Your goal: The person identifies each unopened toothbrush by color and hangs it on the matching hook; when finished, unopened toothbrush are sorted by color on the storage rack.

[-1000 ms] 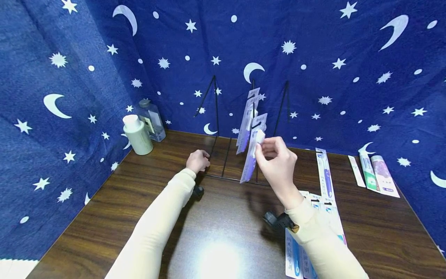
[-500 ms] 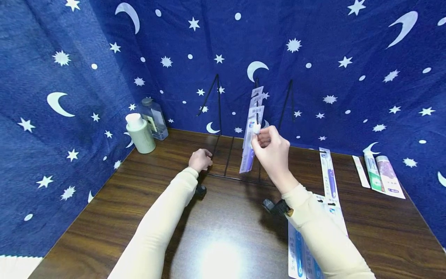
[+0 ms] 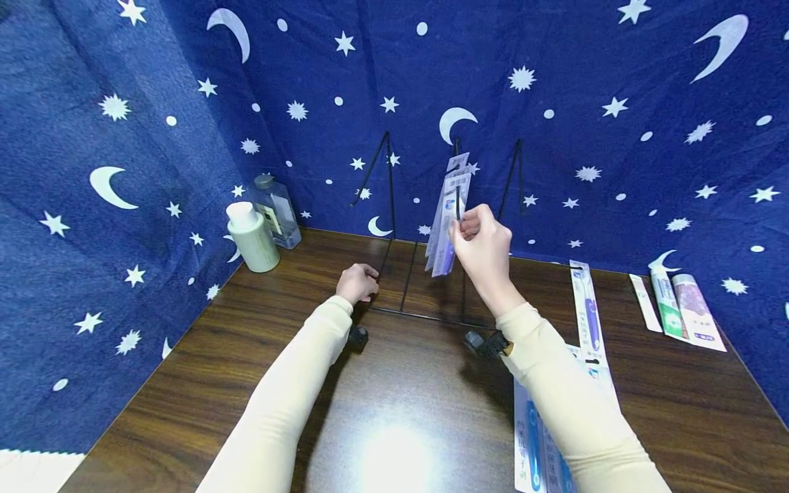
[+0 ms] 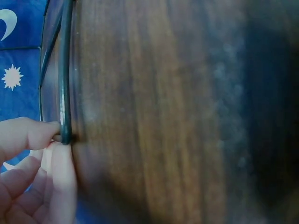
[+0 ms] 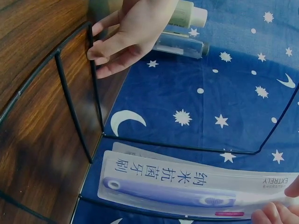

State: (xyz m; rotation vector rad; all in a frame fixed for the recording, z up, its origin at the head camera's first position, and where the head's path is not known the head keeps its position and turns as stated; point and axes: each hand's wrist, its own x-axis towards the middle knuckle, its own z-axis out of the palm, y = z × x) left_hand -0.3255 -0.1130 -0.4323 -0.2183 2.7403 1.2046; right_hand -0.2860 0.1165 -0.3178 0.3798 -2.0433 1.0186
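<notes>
My left hand (image 3: 357,283) pinches the front corner of a black wire display rack (image 4: 65,93) at the tabletop, thumb and fingers meeting at the wire. With its fingertips, my right hand (image 3: 484,243) holds the front packaged toothbrush (image 3: 446,239) by its edge, below the hang hole. The rack's middle hook passes through that pack, and other packs hang behind it, mostly hidden. A purple toothbrush handle (image 5: 173,191) shows through the clear pack in the right wrist view, where right-hand fingers (image 5: 275,213) appear at the pack's far end.
To the right lie several packaged toothbrushes (image 3: 531,438), one with a purple handle (image 3: 592,318). Toothpaste tubes (image 3: 696,311) lie at the back right. A pale green bottle (image 3: 254,239) and a clear bottle (image 3: 277,212) stand at the back left, before a blue starry cloth (image 3: 308,61).
My right hand has pushed the front toothbrush pack back along the middle hook, up against the packs behind. The left hand keeps its hold on the rack.
</notes>
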